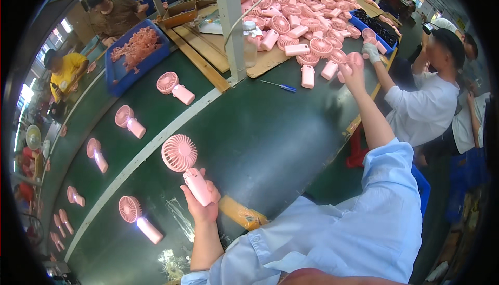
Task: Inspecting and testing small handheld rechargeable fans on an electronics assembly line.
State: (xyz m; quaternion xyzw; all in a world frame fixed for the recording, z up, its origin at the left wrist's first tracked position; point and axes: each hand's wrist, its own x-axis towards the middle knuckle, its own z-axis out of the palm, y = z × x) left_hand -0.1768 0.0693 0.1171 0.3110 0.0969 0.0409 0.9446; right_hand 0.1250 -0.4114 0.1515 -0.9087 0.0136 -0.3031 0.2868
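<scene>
My left hand (pixel 202 202) is wrapped round the handle of a pink handheld fan (pixel 180 153), its round grille upright and tilted to the left. Stretched out to the far right, my right hand (pixel 354 80) closes on another pink fan (pixel 355 60) at the near edge of a big pile of pink fans (pixel 312 20). Part of that fan is hidden by my fingers. Left of the right hand lie a loose fan (pixel 307 76) and a screwdriver (pixel 279 86) with a blue handle. Beside my left hand, one more fan (pixel 149 230) lies on the green surface with a small light glowing.
Beyond a pale dividing strip (pixel 150 160), several fans lie in a row on the green belt (pixel 130 150). A blue crate (pixel 112 72) holds pink parts. A white post (pixel 232 25) rises ahead. At right, a co-worker's gloved hand (pixel 371 52) is close to the pile.
</scene>
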